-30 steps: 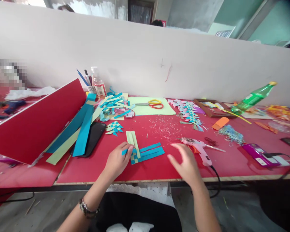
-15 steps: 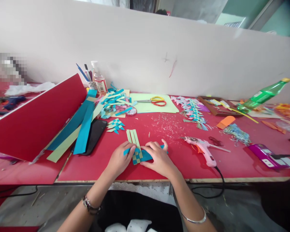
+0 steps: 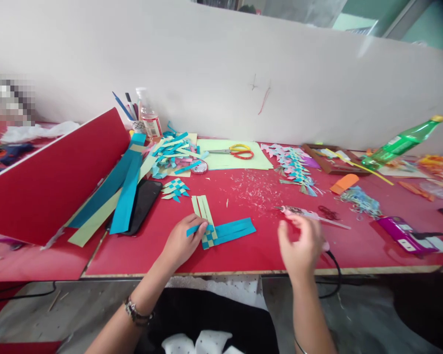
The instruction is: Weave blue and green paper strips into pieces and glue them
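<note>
Head | left hand (image 3: 185,241) pinches strips (image 3: 223,234) | right hand (image 3: 301,247), thumb apart, partly hides glue gun (image 3: 291,210) | scissors (image 3: 229,151) beyond

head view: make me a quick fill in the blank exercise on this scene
The left hand holds a paper weave whose strips come in ____ colours.
The glue gun, partly covered by the right hand, is coloured ____.
In this view, the green bottle is to the ____ of the scissors.

Missing words: two; pink; right
</note>
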Motion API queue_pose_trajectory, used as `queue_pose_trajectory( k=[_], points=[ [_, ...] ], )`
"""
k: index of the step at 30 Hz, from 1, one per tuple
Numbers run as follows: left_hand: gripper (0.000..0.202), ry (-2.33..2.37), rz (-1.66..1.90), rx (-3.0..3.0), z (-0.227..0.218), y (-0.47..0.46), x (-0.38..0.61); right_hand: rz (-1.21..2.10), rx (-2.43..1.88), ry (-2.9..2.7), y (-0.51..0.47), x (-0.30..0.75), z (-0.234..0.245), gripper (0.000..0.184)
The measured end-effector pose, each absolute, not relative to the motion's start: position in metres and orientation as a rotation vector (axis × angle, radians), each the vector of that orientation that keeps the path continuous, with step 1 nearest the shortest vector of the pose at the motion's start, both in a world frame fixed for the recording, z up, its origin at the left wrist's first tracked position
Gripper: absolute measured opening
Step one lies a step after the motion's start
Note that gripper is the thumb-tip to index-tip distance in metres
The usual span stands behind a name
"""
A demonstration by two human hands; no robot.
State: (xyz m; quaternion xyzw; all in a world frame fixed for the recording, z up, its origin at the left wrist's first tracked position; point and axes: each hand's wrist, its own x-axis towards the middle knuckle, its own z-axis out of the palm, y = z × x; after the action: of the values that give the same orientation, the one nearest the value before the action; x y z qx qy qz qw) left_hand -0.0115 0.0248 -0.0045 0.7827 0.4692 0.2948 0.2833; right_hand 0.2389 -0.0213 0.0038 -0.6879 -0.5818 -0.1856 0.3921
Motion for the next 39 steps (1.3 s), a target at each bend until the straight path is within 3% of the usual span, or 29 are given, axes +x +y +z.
queue_pose_trajectory(
  k=[3,5,9,18,23,31,39],
  points=[
    [0.031,1.256,0.802,2.064,-0.004,0.024,-0.011,-0.749,-2.195,-1.180,-0.034,0.274,-0.005,0.037],
    [0.031,1.256,0.805,2.055,-0.004,0.024,-0.012,-0.678,-2.404,-1.248,-0.039,0.290,-0.011,0.042],
    [0.032,1.250,0.807,2.047,-0.002,0.024,-0.012,-0.382,-2.549,-1.339,-0.036,0.306,-0.017,0.034],
    [0.032,1.275,0.781,2.068,-0.002,0.023,-0.013,-0.020,-2.285,-1.433,-0.030,0.267,-0.010,0.048],
    [0.032,1.307,0.788,2.077,-0.002,0.024,-0.012,-0.056,-2.012,-1.692,-0.030,0.230,-0.021,0.064],
    [0.033,1.331,0.836,2.078,-0.003,0.025,-0.012,-0.207,-1.942,-1.935,-0.021,0.210,-0.022,0.051],
    [0.032,1.342,0.824,2.080,-0.005,0.024,-0.012,-0.137,-1.967,-1.953,-0.023,0.212,-0.019,0.045]
  ],
)
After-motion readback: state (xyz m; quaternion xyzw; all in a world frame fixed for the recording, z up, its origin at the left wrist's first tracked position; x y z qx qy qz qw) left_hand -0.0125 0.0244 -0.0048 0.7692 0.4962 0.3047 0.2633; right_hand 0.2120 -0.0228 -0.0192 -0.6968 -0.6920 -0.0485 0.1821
